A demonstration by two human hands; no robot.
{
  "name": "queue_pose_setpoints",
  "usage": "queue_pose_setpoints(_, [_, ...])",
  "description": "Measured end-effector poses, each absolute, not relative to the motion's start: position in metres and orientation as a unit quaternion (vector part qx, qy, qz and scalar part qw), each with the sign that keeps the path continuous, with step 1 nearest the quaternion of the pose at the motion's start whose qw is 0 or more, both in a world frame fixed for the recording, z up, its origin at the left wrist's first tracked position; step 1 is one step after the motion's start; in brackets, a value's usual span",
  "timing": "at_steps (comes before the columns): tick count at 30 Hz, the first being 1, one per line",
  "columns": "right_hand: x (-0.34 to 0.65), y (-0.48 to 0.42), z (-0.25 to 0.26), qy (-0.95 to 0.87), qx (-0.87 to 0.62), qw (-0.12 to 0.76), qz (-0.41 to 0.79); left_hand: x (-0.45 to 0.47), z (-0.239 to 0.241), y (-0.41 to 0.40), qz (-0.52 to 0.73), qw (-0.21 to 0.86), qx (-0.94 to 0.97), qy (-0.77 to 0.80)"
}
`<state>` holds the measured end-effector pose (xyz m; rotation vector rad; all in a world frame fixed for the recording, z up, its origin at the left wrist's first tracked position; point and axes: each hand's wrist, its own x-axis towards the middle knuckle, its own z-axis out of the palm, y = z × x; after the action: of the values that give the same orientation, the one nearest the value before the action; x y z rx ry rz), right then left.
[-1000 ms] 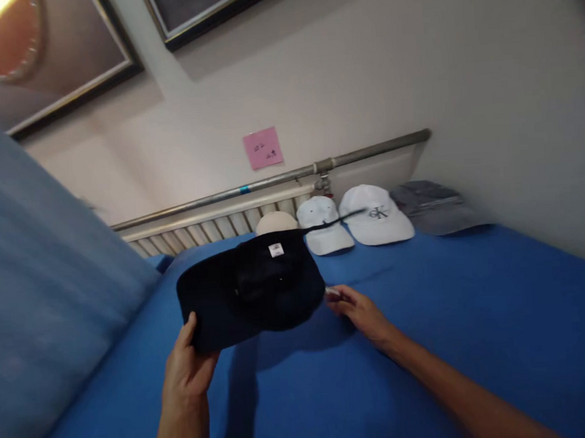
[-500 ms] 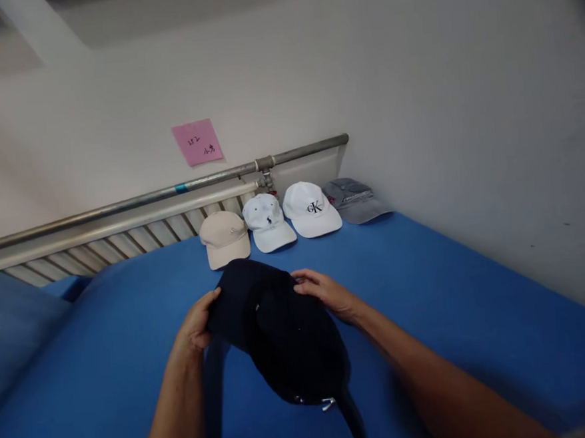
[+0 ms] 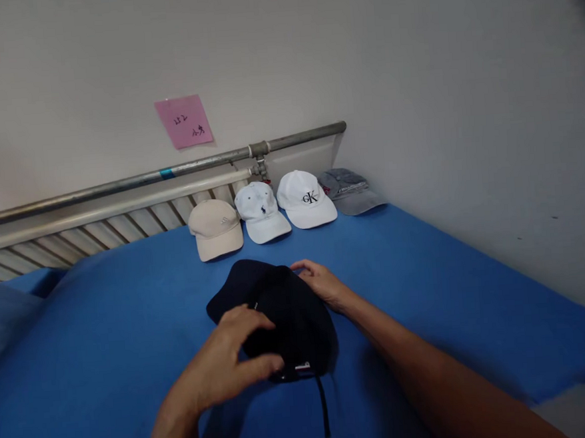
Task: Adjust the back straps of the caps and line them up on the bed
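The blue surface spreads out before me, with a radiator along its far left edge. Over the near middle of it is the dark cap, brim to the far left; its long axis slants from there down to the back end, near me and to the right. It is so dark that I can't fairly say how much of the inside shows. Beyond stand the grey cap, logo cap, beige cap and white cap, brims my way. My left hand is spread over the near left side, thumb apart from fingers. My right hand lies curled at the far right side; whether it pinches, I cannot tell. The strap dangles toward me beside the buckle.
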<state>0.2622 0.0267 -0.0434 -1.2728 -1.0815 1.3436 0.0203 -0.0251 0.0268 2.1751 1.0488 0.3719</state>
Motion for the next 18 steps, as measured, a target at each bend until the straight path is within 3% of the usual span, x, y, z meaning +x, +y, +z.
queue_pose_setpoints(4, [0.265, 0.024, -0.037, -0.466, -0.511, 0.538, 0.482, 0.040, 0.031, -0.035, 0.014, 0.368, 0.859, 0.356])
queue_pose_setpoints(7, [0.265, 0.010, -0.020, -0.609, -0.411, 0.567, 0.373, 0.045, 0.023, -0.023, -0.012, 0.385, 0.847, 0.366])
queue_pose_setpoints(11, [0.258, -0.012, 0.001, -0.828, -0.253, 0.432, 0.250, 0.039, 0.016, 0.004, -0.036, 0.427, 0.814, 0.392])
queue_pose_setpoints(14, [0.253, -0.017, 0.002, -0.887, -0.270, 0.319, 0.197, 0.030, 0.015, 0.018, -0.018, 0.468, 0.787, 0.400])
queue_pose_setpoints(18, [0.251, -0.014, -0.006, -0.862, -0.338, 0.313, 0.210, 0.023, 0.015, 0.022, 0.060, 0.512, 0.745, 0.423])
